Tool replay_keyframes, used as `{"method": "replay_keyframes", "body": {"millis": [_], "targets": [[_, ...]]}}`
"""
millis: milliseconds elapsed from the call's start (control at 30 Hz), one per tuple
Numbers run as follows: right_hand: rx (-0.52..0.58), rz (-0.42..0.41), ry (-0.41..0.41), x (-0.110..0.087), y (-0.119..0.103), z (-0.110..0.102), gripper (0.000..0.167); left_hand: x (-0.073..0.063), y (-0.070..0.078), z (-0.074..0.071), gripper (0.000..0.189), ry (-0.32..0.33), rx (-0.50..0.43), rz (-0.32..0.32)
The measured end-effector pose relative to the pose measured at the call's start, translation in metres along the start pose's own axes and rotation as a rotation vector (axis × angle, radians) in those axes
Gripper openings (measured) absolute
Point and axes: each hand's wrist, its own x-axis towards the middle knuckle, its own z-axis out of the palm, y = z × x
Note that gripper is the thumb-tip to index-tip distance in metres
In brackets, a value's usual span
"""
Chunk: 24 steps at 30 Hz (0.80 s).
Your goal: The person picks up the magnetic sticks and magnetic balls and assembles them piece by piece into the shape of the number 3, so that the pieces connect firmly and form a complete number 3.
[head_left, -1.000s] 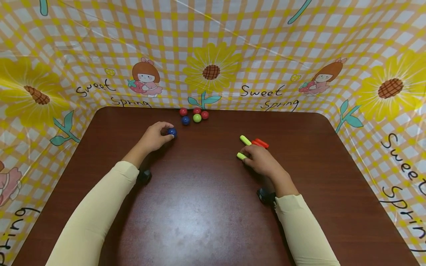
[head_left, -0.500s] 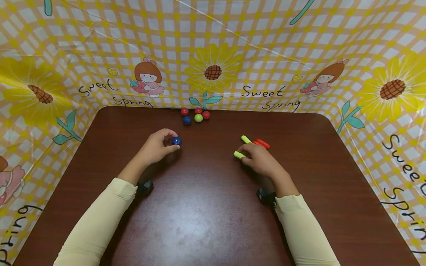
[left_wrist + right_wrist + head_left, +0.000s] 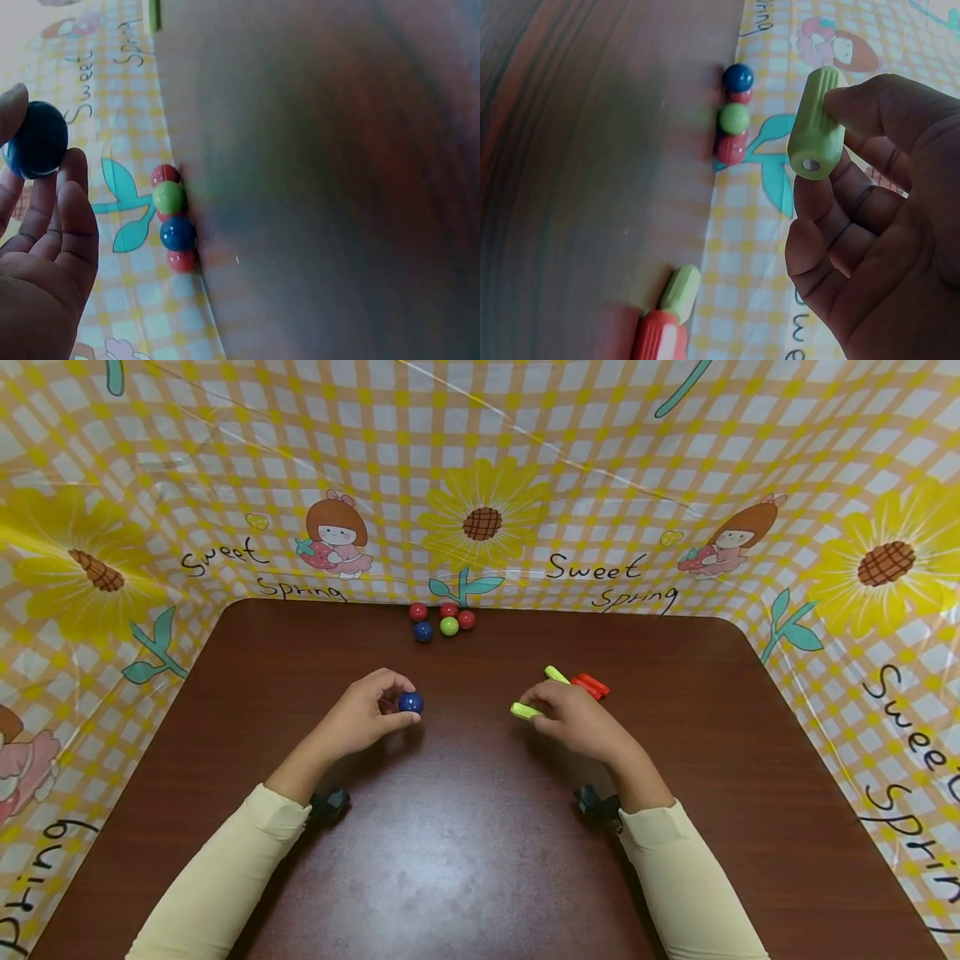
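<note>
Between thumb and fingers, my left hand (image 3: 365, 714) pinches a shiny dark blue ball (image 3: 410, 702); the left wrist view shows that blue ball (image 3: 37, 140) held above the table. My right hand (image 3: 581, 717) pinches a yellow-green ribbed cylinder (image 3: 817, 124) with a small hole in its end. In the head view this cylinder (image 3: 525, 711) points left toward the ball, with a gap between the two. Just beyond the right hand lie another yellow-green cylinder (image 3: 557, 674) and red cylinders (image 3: 592, 683), partly hidden by the hand.
At the back edge of the brown table (image 3: 450, 793) sits a cluster of balls: red ones (image 3: 417, 612), a blue one (image 3: 423, 632) and a light green one (image 3: 448, 627). A checked, flower-printed cloth (image 3: 480, 485) rises behind and along both sides.
My left hand has carried the blue ball toward me and to the right, away from the cluster. The right hand has drawn its yellow-green cylinder a little to the left.
</note>
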Motion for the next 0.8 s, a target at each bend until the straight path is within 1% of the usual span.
{"method": "replay_keyframes", "body": {"millis": [133,333,500,667,800], "targets": [[0.002,-0.018,-0.028,0.001,-0.008,0.001,0.02,-0.004,0.001,0.006,0.032,-0.024,0.028,0.017],[-0.025,-0.051,-0.06,0.001,-0.018,0.006,0.017,-0.009,0.006,0.012,0.032,-0.067,0.062,0.025],[-0.03,-0.072,-0.088,0.001,-0.025,0.011,0.018,-0.011,0.01,0.018,0.031,-0.081,0.089,0.041],[-0.029,-0.11,-0.109,0.001,-0.031,0.017,0.019,-0.014,0.014,0.023,0.031,-0.096,0.1,0.042],[-0.034,-0.135,-0.126,0.001,-0.035,0.022,0.019,-0.015,0.019,0.025,0.032,-0.107,0.117,0.066]]}}
